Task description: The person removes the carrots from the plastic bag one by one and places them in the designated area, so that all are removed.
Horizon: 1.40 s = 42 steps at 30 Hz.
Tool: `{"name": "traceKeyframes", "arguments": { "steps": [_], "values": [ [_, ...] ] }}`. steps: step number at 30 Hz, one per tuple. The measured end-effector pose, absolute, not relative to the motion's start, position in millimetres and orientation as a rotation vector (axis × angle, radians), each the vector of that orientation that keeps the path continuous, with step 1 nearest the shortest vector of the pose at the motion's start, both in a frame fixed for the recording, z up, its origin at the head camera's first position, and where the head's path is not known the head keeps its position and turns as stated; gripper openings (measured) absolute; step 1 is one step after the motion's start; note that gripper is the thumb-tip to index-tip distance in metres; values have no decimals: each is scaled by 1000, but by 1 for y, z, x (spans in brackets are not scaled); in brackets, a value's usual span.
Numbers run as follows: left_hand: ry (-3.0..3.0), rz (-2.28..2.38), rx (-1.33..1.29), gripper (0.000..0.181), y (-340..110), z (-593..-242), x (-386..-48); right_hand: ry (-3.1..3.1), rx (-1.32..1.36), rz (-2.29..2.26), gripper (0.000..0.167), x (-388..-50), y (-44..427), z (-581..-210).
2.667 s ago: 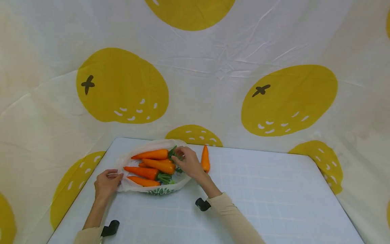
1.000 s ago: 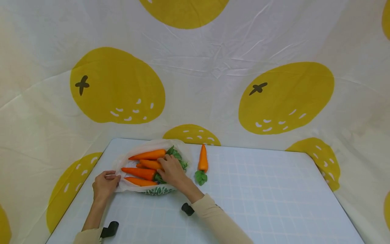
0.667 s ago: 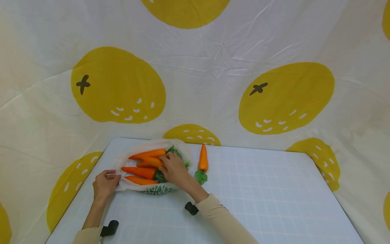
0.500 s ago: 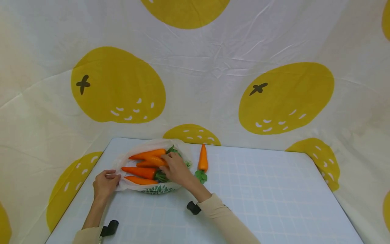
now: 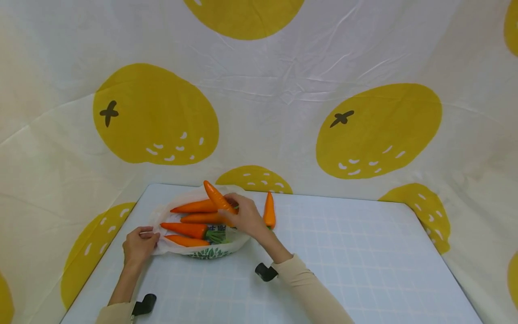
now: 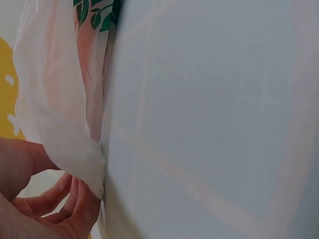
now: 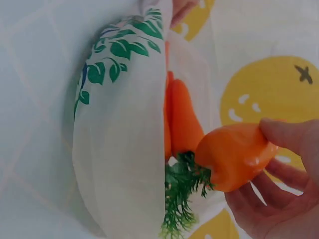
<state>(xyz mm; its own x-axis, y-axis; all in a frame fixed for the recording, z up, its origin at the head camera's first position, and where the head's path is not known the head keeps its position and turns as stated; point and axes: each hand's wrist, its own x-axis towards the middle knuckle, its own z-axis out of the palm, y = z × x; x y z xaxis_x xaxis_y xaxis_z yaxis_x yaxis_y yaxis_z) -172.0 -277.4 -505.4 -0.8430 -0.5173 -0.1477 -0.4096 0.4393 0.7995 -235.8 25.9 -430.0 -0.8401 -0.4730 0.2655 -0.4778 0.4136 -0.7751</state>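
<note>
The right hand (image 5: pixel 247 217) grips a carrot (image 5: pixel 218 197) between the thumb and the fingers, near its broad end, above the mouth of a plastic bag (image 5: pixel 241 244). The held carrot is bright orange, smooth and glossy, tilted so that its tapered tip points up, leftward and away from the hand; the right wrist view shows its thick end rounded and slightly dimpled, with pale highlights close to the fingers. Dark green, feathery leaves (image 7: pixel 180 199) hang beside that end, though which carrot they belong to cannot be told. Left of the right hand, four more carrots (image 5: pixel 184 229) lie inside the bag, their tips toward the left hand (image 5: pixel 139 245); the third one out from the person is a deeper reddish orange and ends in a tuft of green stalks (image 5: pixel 216 236), while the broad ends of the two farthest are hidden behind the held carrot and the right hand. The left hand holds the bag's near left edge, thumb behind the plastic and fingertips bent at the corner. The bag is thin, white and see-through enough to glow faintly orange, with green printed leaves (image 5: pixel 210 253) on its near side, between the two hands. Just right of the right hand, a loose carrot (image 5: pixel 269 211) lies on the pale blue checked table (image 5: pixel 364 252), its tip pointing away and its lower end covered by the wrist.
</note>
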Motion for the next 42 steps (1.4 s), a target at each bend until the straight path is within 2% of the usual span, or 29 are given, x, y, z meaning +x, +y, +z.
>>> {"name": "traceKeyframes", "arguments": {
  "steps": [5, 23, 30, 42],
  "values": [
    [-2571, -1374, 831, 37, -278, -507, -171, -2582, 766, 1559, 40, -241, 35, -428],
    [-2559, -1320, 795, 36, -278, -506, -169, -2419, 243, 2034, 54, -253, 80, -419],
    [-2564, -1326, 795, 37, -276, -504, -170, -2353, 117, 2112, 50, -258, 102, -425],
    [-2564, -1334, 793, 38, -277, -506, -170, -2356, -44, 2154, 51, -261, 136, -443]
  ]
}}
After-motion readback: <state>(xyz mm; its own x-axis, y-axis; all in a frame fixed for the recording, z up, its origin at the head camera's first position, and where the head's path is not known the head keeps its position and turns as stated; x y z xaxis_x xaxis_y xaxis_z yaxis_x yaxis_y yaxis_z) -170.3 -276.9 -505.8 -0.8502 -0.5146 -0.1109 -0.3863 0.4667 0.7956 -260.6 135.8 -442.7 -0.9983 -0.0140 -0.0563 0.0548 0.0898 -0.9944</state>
